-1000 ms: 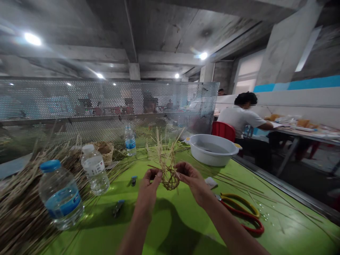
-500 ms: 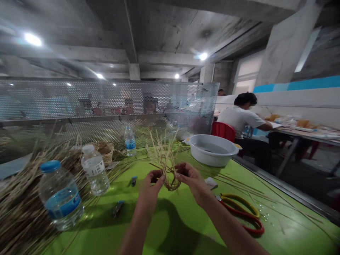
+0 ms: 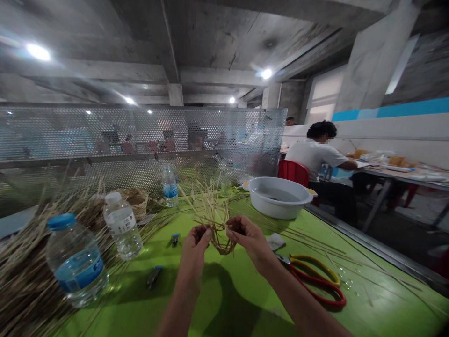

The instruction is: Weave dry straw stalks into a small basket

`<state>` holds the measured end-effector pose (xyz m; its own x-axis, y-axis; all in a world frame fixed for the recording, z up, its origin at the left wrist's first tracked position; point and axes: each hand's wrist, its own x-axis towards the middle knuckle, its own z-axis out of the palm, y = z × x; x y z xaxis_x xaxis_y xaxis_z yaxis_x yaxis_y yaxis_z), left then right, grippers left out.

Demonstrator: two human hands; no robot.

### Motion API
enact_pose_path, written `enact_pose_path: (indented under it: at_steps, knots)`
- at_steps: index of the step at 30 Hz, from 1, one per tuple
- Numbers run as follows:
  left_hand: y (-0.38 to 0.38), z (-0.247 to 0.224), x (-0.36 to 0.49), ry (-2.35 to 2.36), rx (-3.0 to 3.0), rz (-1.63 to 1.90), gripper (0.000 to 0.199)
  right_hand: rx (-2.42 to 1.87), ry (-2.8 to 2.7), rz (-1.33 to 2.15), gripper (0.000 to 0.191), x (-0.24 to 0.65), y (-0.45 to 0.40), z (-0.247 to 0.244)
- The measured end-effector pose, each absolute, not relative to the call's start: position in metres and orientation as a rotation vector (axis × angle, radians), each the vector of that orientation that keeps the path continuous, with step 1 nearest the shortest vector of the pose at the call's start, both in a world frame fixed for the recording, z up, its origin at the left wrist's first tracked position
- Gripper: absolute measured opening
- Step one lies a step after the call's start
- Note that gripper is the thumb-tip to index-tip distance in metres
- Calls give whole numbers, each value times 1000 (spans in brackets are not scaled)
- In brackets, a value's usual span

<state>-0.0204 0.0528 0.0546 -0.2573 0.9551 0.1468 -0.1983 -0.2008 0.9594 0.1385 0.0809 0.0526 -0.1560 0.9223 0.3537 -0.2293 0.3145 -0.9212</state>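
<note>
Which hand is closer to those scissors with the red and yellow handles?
The right hand. It holds the near-woven piece's right side, just beyond and left of the scissors. The left hand is farther off, at the piece's left side.

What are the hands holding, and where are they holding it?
A small half-woven basket: the left hand and right hand pinch opposite sides, just below its loose upright strands.
</note>
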Motion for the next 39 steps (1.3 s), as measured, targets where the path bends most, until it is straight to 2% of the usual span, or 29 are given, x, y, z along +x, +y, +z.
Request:
enact_pose_path:
  at_steps: [10, 18, 22, 27, 35, 39]
  knots:
    - [52, 53, -23, 1018, 935, 1529, 29, -681, -1223, 1236, 29, 142, 85, 51]
    - [50, 58, -21, 844, 635, 1600, 37, -646, -1143, 1298, 32, 143, 84, 51]
    - [47, 63, -26, 840, 738, 1450, 38, -627, -1184, 1357, 32, 144, 83, 56]
    - [39, 68, -30, 853, 862, 1258, 26, -655, -1226, 1341, 31, 145, 83, 59]
    - [37, 65, -34, 873, 1029, 1205, 39, -774, -1253, 1279, 33, 145, 87, 54]
    - [41, 65, -32, 883, 1101, 1255, 37, -819, -1314, 1184, 34, 145, 85, 55]
